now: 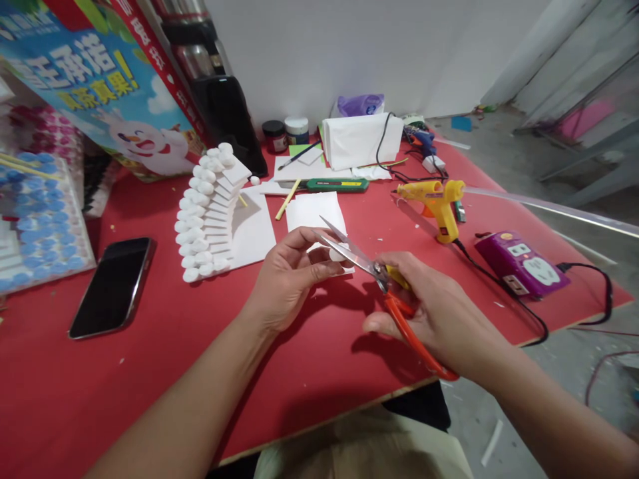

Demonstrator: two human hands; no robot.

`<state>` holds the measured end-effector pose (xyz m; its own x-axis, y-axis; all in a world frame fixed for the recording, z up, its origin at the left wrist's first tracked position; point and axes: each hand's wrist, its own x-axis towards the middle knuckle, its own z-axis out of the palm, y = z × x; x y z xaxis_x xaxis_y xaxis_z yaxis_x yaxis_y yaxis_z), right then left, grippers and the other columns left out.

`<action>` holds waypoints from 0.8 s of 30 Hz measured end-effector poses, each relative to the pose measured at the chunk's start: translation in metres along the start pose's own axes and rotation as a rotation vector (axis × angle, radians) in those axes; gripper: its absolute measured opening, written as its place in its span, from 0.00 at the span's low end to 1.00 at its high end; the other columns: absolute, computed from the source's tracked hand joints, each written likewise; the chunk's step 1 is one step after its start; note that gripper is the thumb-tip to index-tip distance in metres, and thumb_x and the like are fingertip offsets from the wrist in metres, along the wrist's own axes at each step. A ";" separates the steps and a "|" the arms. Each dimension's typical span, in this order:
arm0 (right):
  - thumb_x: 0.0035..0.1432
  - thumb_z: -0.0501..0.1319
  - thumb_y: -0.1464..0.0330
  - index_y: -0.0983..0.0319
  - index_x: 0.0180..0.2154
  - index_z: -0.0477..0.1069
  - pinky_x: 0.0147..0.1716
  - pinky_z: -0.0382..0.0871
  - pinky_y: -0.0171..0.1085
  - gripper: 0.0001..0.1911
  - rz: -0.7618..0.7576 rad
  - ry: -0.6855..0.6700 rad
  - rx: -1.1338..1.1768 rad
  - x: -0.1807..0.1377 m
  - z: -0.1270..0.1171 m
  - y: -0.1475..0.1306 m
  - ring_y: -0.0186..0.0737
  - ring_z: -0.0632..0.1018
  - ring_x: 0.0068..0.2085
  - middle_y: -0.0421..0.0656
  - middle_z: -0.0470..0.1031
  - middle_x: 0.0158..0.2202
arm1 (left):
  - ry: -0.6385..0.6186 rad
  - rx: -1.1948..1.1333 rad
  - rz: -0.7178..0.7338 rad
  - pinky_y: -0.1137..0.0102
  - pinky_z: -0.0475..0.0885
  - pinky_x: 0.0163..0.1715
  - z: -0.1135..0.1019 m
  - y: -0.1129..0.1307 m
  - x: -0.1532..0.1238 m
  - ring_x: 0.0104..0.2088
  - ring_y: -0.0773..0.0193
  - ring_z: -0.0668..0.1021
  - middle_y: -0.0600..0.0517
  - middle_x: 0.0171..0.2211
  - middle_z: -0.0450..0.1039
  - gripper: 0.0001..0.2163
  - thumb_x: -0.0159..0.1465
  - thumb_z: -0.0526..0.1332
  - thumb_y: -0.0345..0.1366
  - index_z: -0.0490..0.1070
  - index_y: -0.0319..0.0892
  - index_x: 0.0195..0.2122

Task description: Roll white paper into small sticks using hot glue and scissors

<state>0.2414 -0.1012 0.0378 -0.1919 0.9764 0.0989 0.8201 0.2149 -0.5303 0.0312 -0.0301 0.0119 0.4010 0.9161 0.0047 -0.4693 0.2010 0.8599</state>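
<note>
Left hand (282,289), centre of the frame: thumb and index finger pinch a small rounded white piece (338,253), apparently soft pad or foam, above a flat white rectangular sheet (317,209). Right hand (442,313), right of centre: fingers are closed around the handles of a pair of metal scissors with orange-red and yellow handles (380,273); the blades stand parted and point to the upper left, close by the pinched piece. Whether the blades touch it cannot be told.

Handling, as judged from appearance: the white piece should be very light, soft and easily dented, so a gentle grip at its rim, with fingertips clear of the blades, would suit it. The scissors look stiff, fairly light and smooth, and are best held by the loops, never by the sharp steel.

Surroundings: on the red-topped bench (174,372), left of centre, lies a fan-shaped stepped model of white strips edged with rounded white pieces (214,216), probably fragile at its edge and better lifted by its flat white base. A green-handled utility knife (339,185) lies at upper centre, a yellow glue gun (433,199) and a purple socket box (524,263) at right, and a black-screened phone (112,286) at left.
</note>
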 end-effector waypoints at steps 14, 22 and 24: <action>0.57 0.64 0.41 0.58 0.46 0.70 0.25 0.62 0.34 0.29 -0.026 0.056 -0.041 0.000 0.000 0.004 0.37 0.71 0.24 0.38 0.71 0.26 | -0.019 -0.091 -0.163 0.70 0.78 0.44 0.002 0.002 -0.001 0.34 0.66 0.82 0.51 0.32 0.80 0.05 0.58 0.73 0.28 0.77 0.38 0.32; 0.59 0.65 0.46 0.59 0.56 0.63 0.33 0.70 0.38 0.33 0.035 -0.011 0.044 -0.002 -0.014 0.017 0.43 0.77 0.35 0.45 0.77 0.40 | 0.035 -0.078 -0.184 0.69 0.79 0.46 0.005 0.004 -0.001 0.38 0.62 0.84 0.51 0.34 0.81 0.11 0.54 0.76 0.28 0.79 0.39 0.38; 0.57 0.67 0.45 0.58 0.57 0.63 0.39 0.72 0.41 0.36 0.006 -0.009 0.023 -0.004 -0.015 0.019 0.48 0.79 0.41 0.49 0.77 0.47 | 0.045 -0.076 -0.167 0.68 0.79 0.47 0.003 0.004 0.000 0.37 0.64 0.84 0.51 0.33 0.81 0.10 0.55 0.75 0.28 0.80 0.39 0.37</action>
<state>0.2655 -0.1004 0.0405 -0.1919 0.9774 0.0887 0.8085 0.2086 -0.5502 0.0320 -0.0309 0.0168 0.4436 0.8820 -0.1590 -0.4576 0.3755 0.8060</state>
